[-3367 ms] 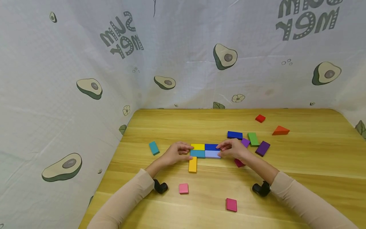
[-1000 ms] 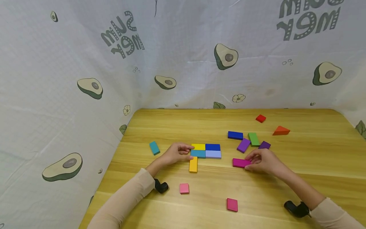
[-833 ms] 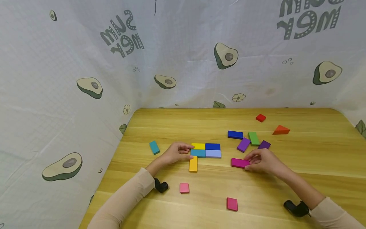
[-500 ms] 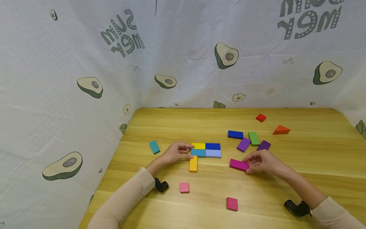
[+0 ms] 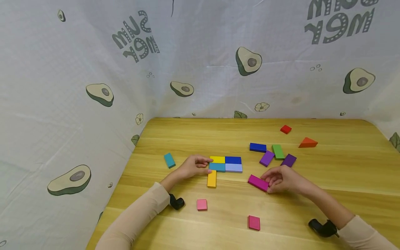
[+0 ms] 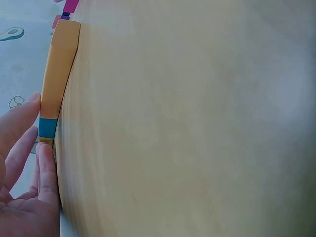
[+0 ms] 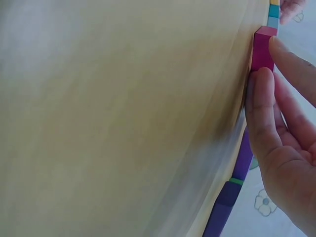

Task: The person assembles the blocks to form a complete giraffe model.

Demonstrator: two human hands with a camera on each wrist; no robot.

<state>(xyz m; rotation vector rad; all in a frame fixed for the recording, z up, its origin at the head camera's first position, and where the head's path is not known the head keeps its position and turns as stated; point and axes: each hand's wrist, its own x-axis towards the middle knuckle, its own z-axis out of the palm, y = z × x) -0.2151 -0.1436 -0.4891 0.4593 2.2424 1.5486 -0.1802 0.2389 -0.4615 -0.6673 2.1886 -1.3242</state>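
In the head view, my right hand [image 5: 282, 180] pinches the right end of a magenta block [image 5: 257, 182], which slants down to the right on the table. The right wrist view shows thumb and fingers on either side of this magenta block [image 7: 263, 49]. My left hand [image 5: 192, 167] rests its fingertips against the left end of a flat group of blocks: yellow [image 5: 217, 159], teal [image 5: 217, 167], dark blue [image 5: 233, 160] and light blue [image 5: 233, 168]. An orange-yellow block [image 5: 211, 179] stands lengthwise below the teal one, near the left thumb.
On the wooden table [image 5: 187, 139], dark blue [image 5: 257, 147], purple [image 5: 267, 158], green [image 5: 277, 152] and dark purple [image 5: 289, 160] blocks lie beyond the right hand. Behind them are red and orange pieces. Two pink squares [image 5: 201, 205] lie nearer; another teal block [image 5: 169, 160] is far left.
My right hand has left the blue blocks and taken hold of the magenta block. Over the last second, the block has shifted slightly left and turned, its right end coming nearer. The left hand stays put.
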